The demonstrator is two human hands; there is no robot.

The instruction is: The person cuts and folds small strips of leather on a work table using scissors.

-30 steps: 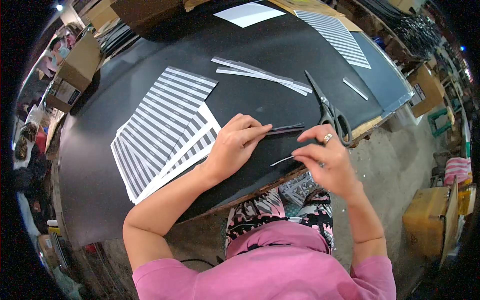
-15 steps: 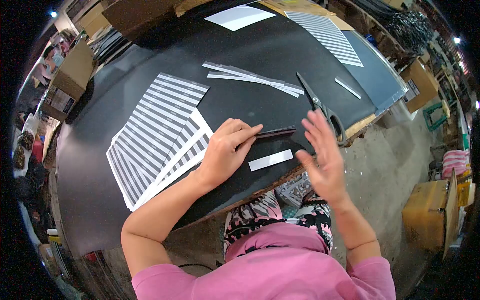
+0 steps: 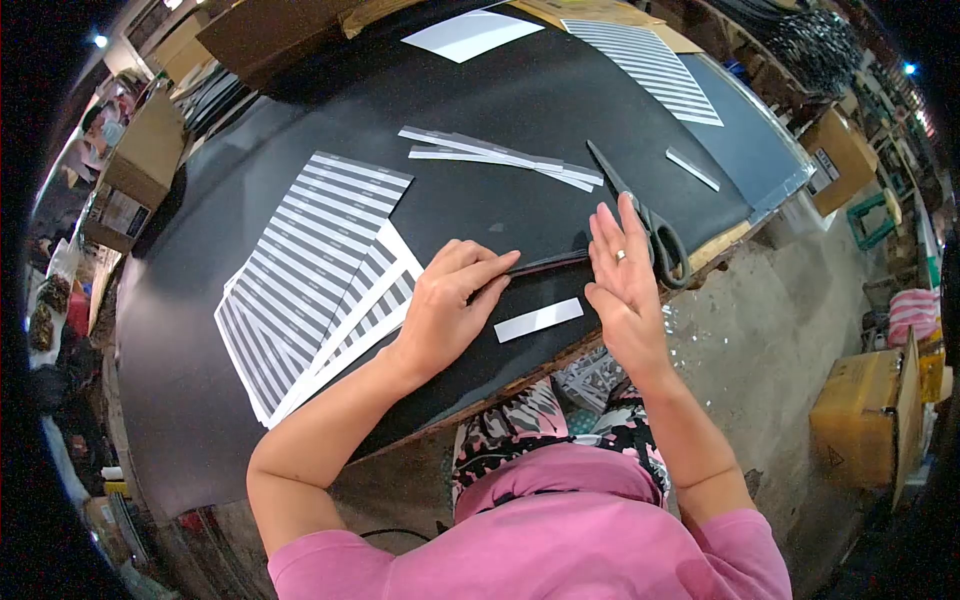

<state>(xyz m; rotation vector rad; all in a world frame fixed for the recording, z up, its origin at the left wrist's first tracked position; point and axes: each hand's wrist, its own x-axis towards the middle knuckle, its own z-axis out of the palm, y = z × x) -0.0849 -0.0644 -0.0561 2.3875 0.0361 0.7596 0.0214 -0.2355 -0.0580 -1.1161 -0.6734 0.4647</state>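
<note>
- Two hands are reaching over the black counter [image 3: 350, 110].
- The left hand [image 3: 445, 305] is pinching one end of the thin dark strips [image 3: 550, 265]; its grip is clamping on them with thumb and finger.
- The right hand [image 3: 628, 300] is opening flat at the other end of the dark strips, its grip holding nothing and its thumb pointing up along the palm.
- The dark strips are lying between the two hands.
- A white strip [image 3: 538, 320] is resting just below them, near the right thumb.
- The scissors [image 3: 672, 262] are lying just beside the right hand, partly hiding behind its fingers.
- The striped sheets [image 3: 320, 240] are lying in a messy pile near the left hand.
- Some loose strips [image 3: 480, 151] are crossing each other farther up.
</note>
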